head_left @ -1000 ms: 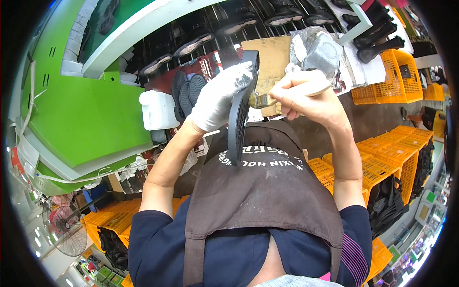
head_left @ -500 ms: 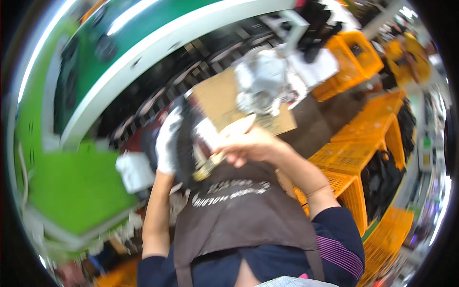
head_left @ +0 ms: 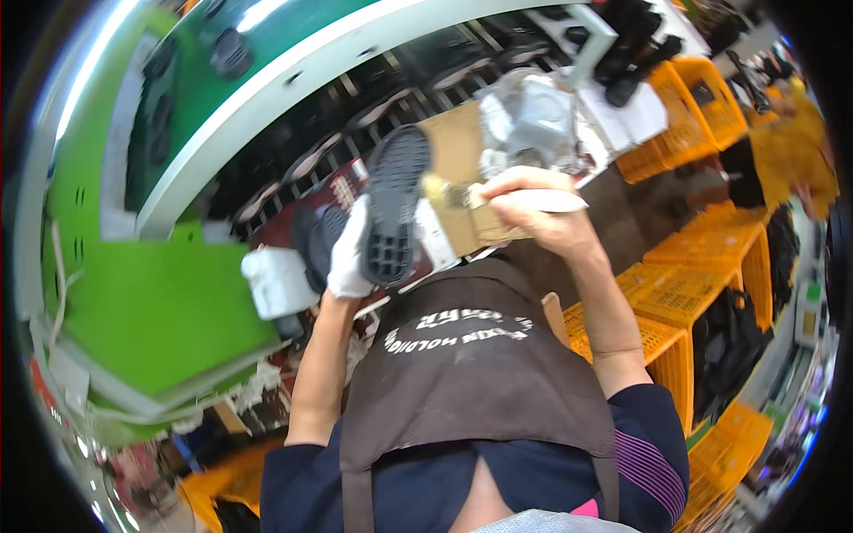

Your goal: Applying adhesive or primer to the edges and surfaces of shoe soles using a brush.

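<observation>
Head view: the left hand (head_left: 349,258), in a white glove, is raised in front of the chest with the forearm running up from the lower left; it grips a dark shoe sole (head_left: 391,206) from behind, tread side toward the camera, the sole standing nearly upright and leaning slightly right; the right hand (head_left: 526,206) is bare, lifted to the same height, wrist bent, fingers curled into a fist round the pale handle of a brush (head_left: 498,197); the handle's end juts right past the knuckles, and the brush tip, yellowish, lies just beside the sole's right edge; whether it touches cannot be told; a brown apron (head_left: 471,373) covers the chest below both hands; behind them lies a cardboard sheet (head_left: 458,164); orange crates (head_left: 684,311) stand to the right.
</observation>
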`<state>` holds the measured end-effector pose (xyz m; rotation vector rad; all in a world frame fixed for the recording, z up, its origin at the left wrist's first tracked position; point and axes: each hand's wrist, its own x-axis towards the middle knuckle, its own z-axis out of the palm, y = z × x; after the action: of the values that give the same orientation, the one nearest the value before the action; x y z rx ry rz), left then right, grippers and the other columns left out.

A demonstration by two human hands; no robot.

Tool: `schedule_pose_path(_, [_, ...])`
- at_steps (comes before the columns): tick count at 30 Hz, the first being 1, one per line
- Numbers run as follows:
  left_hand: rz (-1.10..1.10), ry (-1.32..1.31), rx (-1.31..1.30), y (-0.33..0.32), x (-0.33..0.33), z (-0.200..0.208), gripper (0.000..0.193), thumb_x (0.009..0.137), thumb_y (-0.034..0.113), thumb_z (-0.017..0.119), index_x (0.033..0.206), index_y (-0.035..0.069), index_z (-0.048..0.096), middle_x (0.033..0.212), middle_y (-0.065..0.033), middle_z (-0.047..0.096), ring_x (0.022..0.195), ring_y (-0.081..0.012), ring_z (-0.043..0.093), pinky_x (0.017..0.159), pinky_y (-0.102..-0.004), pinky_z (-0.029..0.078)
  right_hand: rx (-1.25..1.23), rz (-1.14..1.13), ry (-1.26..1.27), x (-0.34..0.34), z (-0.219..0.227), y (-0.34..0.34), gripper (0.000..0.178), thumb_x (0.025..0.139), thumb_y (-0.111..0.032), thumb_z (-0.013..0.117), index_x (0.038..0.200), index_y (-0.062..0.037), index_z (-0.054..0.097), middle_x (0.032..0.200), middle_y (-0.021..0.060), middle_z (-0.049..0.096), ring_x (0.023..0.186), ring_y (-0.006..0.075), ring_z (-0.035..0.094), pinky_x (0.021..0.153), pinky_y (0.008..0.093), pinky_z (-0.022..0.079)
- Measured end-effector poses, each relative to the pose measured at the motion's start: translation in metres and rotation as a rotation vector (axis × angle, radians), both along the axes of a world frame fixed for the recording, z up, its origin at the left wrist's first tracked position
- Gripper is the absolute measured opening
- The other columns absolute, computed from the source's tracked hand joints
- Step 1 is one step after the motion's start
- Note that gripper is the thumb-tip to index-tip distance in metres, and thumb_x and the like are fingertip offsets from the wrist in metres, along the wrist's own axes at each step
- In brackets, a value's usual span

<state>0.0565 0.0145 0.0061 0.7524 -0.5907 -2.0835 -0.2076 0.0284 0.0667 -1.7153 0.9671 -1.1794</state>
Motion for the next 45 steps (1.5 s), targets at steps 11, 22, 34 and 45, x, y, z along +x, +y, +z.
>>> schedule_pose_path(11, [-0.053, 0.1, 0.171, 0.009, -0.002, -0.008, 0.07, 0.092, 0.059, 0.027, 0.128, 0.002, 0.043, 0.113, -0.0122, 0.059, 0.089, -0.023, 0.062, 0.078, -0.0337, 0.053, -0.272, 0.238, 0.282, 0.04, -0.001, 0.013, 0.027, 0.073, 0.0, 0.066, 0.098, -0.0091, 0.063, 0.077, 0.0092, 0.054, 0.068, 0.0248, 0.057, 0.059, 0.0313, 0.046])
schedule_pose_path(22, [-0.106, 0.062, 0.122, 0.018, -0.006, -0.003, 0.057, 0.096, 0.048, 0.031, 0.128, 0.003, 0.044, 0.12, -0.0147, 0.055, 0.102, -0.0217, 0.059, 0.087, -0.0332, 0.05, -0.209, -0.026, 0.407, 0.008, -0.016, -0.015, 0.02, 0.076, 0.0, 0.064, 0.095, -0.005, 0.065, 0.074, 0.0092, 0.058, 0.069, 0.0231, 0.058, 0.062, 0.0296, 0.047])
schedule_pose_path(34, [-0.086, -0.092, -0.094, 0.014, -0.007, -0.019, 0.046, 0.098, 0.039, 0.03, 0.127, 0.007, 0.045, 0.114, -0.0059, 0.055, 0.099, -0.0129, 0.055, 0.086, -0.0274, 0.047, 0.171, 0.126, 0.149, 0.023, 0.0, -0.001, 0.011, 0.08, -0.006, 0.062, 0.084, 0.0023, 0.066, 0.086, 0.0125, 0.067, 0.07, 0.022, 0.063, 0.063, 0.0287, 0.05])
schedule_pose_path(45, [-0.056, 0.088, 0.153, 0.006, -0.01, -0.015, 0.055, 0.096, 0.049, 0.031, 0.125, 0.005, 0.048, 0.113, -0.0124, 0.059, 0.093, -0.0203, 0.061, 0.081, -0.0326, 0.052, 0.285, 0.425, 0.0, 0.04, -0.007, 0.008, 0.016, 0.081, -0.007, 0.061, 0.093, 0.002, 0.066, 0.078, 0.0092, 0.064, 0.062, 0.0151, 0.057, 0.057, 0.0271, 0.046])
